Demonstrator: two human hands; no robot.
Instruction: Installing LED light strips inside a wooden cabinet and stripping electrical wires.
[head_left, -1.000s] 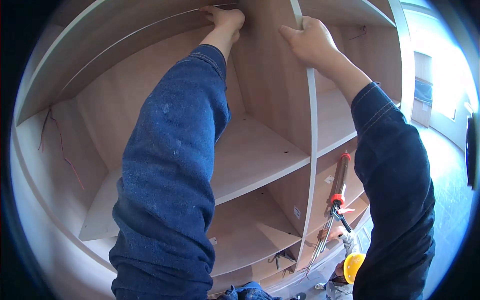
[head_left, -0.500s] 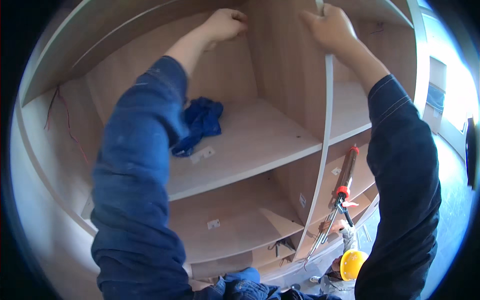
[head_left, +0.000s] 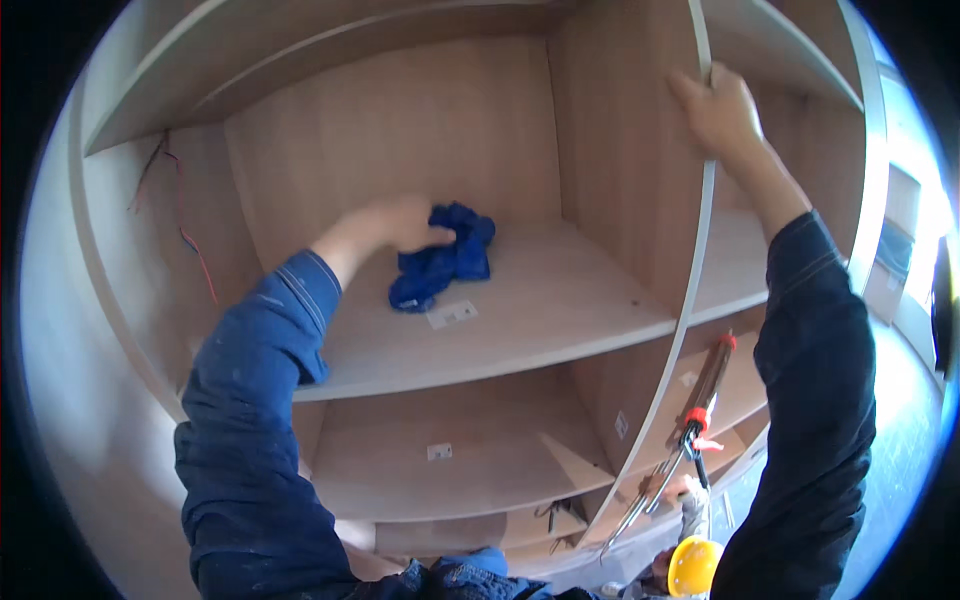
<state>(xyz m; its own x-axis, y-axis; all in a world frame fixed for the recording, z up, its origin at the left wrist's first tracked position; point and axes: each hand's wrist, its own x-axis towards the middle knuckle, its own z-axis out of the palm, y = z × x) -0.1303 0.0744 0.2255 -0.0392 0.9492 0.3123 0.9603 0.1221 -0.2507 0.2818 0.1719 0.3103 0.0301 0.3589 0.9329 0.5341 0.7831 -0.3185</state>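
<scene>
My left hand [head_left: 400,222], blurred by motion, is over the middle shelf [head_left: 560,290] of a wood-grain cabinet. Its fingers are at the left side of a crumpled blue cloth [head_left: 455,250]; whether they grip it I cannot tell. A small white label [head_left: 453,315] lies in front of the cloth. Higher up on the right, my right hand [head_left: 728,115] is closed round the front edge of the cabinet's upright divider [head_left: 697,240], thumb on the left face and fingers on the other side.
A caulking gun [head_left: 700,415] with red fittings is propped by the lower right shelves. Below it is another person in a yellow hard hat [head_left: 693,566], one hand near the gun. Red wires [head_left: 190,240] hang at the left wall. A dark tool [head_left: 550,512] is low down.
My left hand has come down from the upper back of the compartment to the blue cloth. The right hand stays on the divider. The view has shifted slightly.
</scene>
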